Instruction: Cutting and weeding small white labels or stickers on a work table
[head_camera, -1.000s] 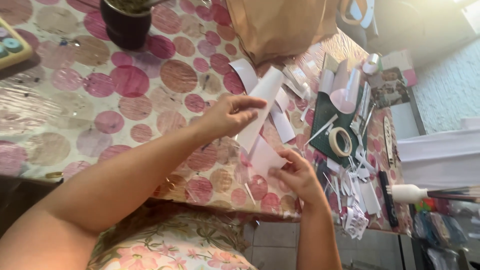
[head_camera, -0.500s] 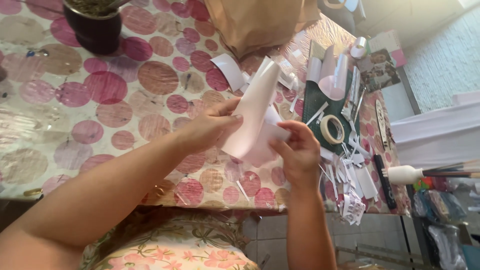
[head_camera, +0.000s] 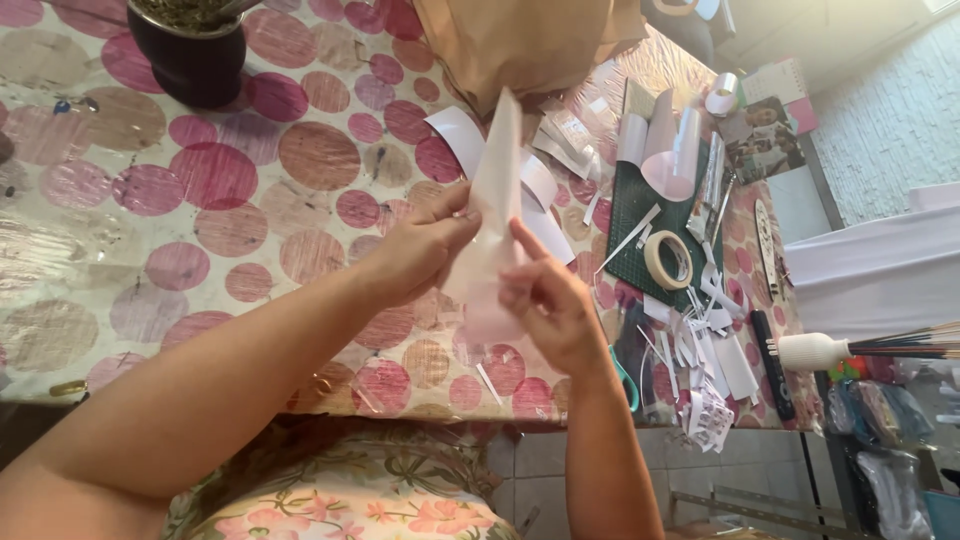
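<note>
A long white paper piece (head_camera: 497, 185) stands almost on edge above the table, folded or curved lengthwise. My left hand (head_camera: 425, 250) grips its left side with thumb and fingers. My right hand (head_camera: 545, 300) pinches its lower part from the right. Both hands hover over a table covered with a cloth of pink and brown circles (head_camera: 200, 210). More white paper strips (head_camera: 455, 130) lie on the cloth just behind the held piece.
A dark pot (head_camera: 190, 50) stands at the far left. A brown paper bag (head_camera: 530, 40) sits at the back. To the right lie a green cutting mat (head_camera: 640, 230), a tape roll (head_camera: 668, 260), paper scraps (head_camera: 705, 350) and a white bottle holding sticks (head_camera: 815, 350).
Both hands lifted the paper piece off the table and turned it more upright and edge-on. The hands have come closer together around it.
</note>
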